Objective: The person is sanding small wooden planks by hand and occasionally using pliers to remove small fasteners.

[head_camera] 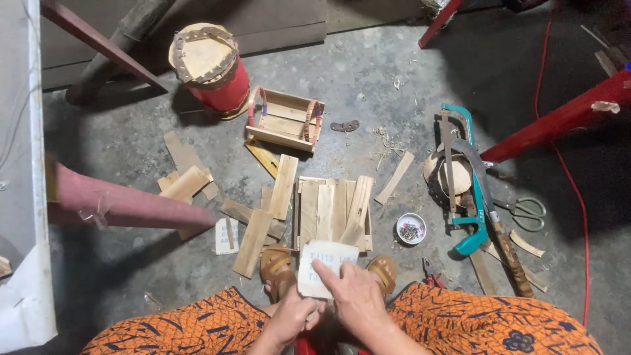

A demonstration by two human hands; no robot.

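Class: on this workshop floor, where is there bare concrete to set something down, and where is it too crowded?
Bare: between the red drum, small crate and hacksaw; also lower left, below the pink beam. Crowded: the slats before the feet, and tools around the nail dish.

A rough woodworking spot on a bare concrete floor (pixel 368 85). Cut wood slats (pixel 332 210) lie in a heap at its middle. Right of the slats sit a dish of nails (pixel 411 229), a hacksaw (pixel 474 197) and scissors (pixel 526 212); just beyond the slats stands a small half-built crate (pixel 286 119).
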